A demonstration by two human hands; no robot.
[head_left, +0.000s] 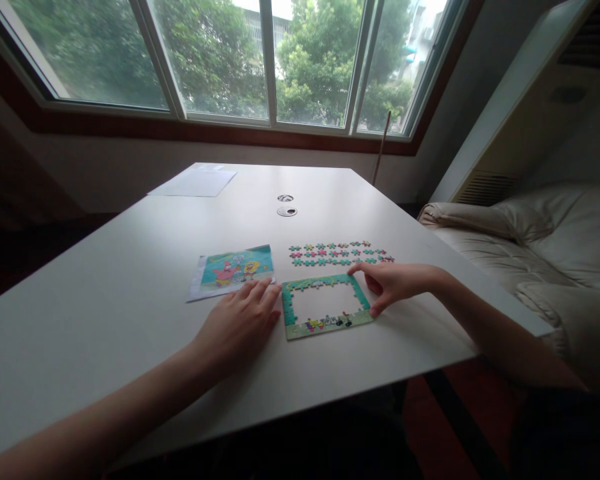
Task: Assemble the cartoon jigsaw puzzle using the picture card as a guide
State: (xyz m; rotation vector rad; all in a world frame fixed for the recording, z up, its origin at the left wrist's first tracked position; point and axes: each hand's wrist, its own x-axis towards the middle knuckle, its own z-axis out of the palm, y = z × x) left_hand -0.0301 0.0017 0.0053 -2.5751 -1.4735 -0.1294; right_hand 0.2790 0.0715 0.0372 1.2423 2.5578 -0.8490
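Observation:
A jigsaw puzzle frame [291, 331] with a green cartoon border and a hollow middle lies flat on the white table. My left hand [243, 317] rests palm down at its left side, fingers stretched out, nothing held. The forefinger of my right hand [391, 283] touches the frame's upper right corner and its thumb the lower right edge, holding that side; the other fingers curl in. Beyond the frame, loose puzzle pieces [321, 253] lie in rows. A cartoon picture sheet [237, 268] in a clear sleeve lies just past my left fingertips.
The white table [130, 287] reaches toward a window [220, 60]. White paper [195, 183] lies at its far left, and two round cable-hole covers [287, 211] sit in the middle. A pale leather sofa [555, 233] stands at the right.

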